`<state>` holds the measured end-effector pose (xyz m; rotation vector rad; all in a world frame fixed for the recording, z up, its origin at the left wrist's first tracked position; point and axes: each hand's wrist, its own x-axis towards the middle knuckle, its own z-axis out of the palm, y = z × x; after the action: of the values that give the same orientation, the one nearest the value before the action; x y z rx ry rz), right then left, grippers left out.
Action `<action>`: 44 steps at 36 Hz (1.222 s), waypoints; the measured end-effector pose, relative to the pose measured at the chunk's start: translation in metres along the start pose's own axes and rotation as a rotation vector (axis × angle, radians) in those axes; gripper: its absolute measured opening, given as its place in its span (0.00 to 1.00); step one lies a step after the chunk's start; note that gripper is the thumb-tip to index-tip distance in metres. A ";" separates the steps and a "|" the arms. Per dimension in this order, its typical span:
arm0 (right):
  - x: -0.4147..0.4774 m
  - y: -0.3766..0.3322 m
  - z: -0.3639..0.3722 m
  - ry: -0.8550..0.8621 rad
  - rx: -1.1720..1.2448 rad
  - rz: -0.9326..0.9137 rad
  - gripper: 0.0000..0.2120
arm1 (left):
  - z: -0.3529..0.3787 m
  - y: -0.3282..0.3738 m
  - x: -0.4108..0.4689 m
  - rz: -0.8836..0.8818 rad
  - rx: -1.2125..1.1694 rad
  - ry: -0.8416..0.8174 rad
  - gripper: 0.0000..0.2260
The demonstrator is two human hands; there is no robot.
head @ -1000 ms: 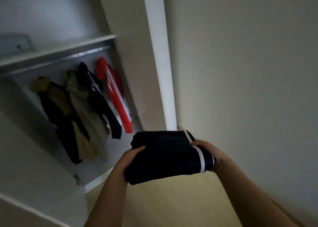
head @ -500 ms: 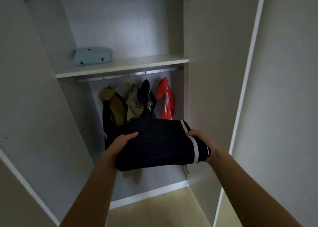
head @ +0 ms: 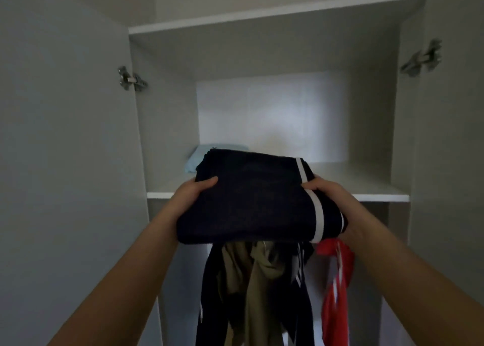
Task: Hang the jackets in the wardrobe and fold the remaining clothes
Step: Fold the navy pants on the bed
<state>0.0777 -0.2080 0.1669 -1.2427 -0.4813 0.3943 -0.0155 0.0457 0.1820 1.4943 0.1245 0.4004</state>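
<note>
The left hand (head: pixel 195 188) grips the 9 o'clock edge of the folded dark garment (head: pixel 251 199), thumb on top, fingers hidden underneath. The right hand (head: pixel 324 191) grips the 3 o'clock edge the same way, thumb just beside the white stripe (head: pixel 318 220) that runs along that side. The garment is held flat between both hands in front of the wardrobe shelf (head: pixel 366 185). Its far edge reaches over the shelf's front lip; whether it touches the board cannot be determined.

At 10 o'clock from the garment, a folded light blue item (head: pixel 192 162) lies on the shelf, partly hidden behind the garment's far corner.

At 6 o'clock, below the shelf, a dark jacket (head: pixel 212 280), a khaki jacket (head: pixel 259 280) and a red jacket (head: pixel 334 293) hang side by side.

The left door (head: pixel 65 136) and right door (head: pixel 450 162) stand open, each with a metal hinge: left hinge (head: pixel 131 79) at 10 o'clock, right hinge (head: pixel 421 58) at 2 o'clock.
</note>
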 end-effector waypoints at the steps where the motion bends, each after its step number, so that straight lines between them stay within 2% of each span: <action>1: 0.020 -0.007 0.001 -0.012 0.000 -0.016 0.16 | -0.002 0.008 0.017 0.019 -0.004 0.000 0.11; 6: 0.124 -0.033 0.006 -0.043 -0.058 -0.102 0.20 | -0.020 0.030 0.105 0.132 0.071 0.027 0.08; 12: 0.246 -0.046 0.018 -0.016 -0.114 -0.070 0.14 | -0.058 0.049 0.226 0.200 0.124 0.013 0.09; 16: 0.333 -0.063 0.030 0.036 -0.160 -0.051 0.12 | -0.080 0.069 0.311 0.184 0.146 0.000 0.05; 20: 0.416 -0.070 0.040 0.084 -0.169 -0.059 0.13 | -0.105 0.081 0.396 0.140 0.206 -0.024 0.07; 25: 0.509 -0.057 0.046 0.100 -0.146 -0.039 0.17 | -0.131 0.078 0.493 0.089 0.366 -0.021 0.08; 32: 0.609 0.000 0.054 0.086 -0.113 -0.065 0.18 | -0.159 0.035 0.600 0.005 0.731 0.116 0.08; 35: 0.637 0.028 0.051 0.048 -0.186 0.108 0.17 | -0.168 -0.001 0.633 -0.056 0.896 0.158 0.11; 37: 0.654 0.034 0.045 0.036 -0.215 0.198 0.18 | -0.173 -0.022 0.653 -0.094 0.846 0.166 0.12; 39: 0.673 0.034 0.040 0.027 -0.194 0.181 0.18 | -0.179 -0.033 0.670 -0.142 0.646 0.141 0.12; 41: 0.689 0.033 0.039 0.044 -0.193 0.123 0.18 | -0.184 -0.033 0.681 -0.207 0.528 0.088 0.16; 42: 0.696 0.033 0.041 0.064 -0.199 0.098 0.18 | -0.185 -0.032 0.687 -0.198 0.528 0.086 0.18; 44: 0.709 0.034 0.046 0.127 -0.211 0.042 0.17 | -0.186 -0.034 0.698 -0.080 0.624 0.185 0.17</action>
<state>0.6438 0.2159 0.2394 -1.4745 -0.3961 0.3028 0.5788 0.4528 0.2472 2.0544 0.4891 0.4585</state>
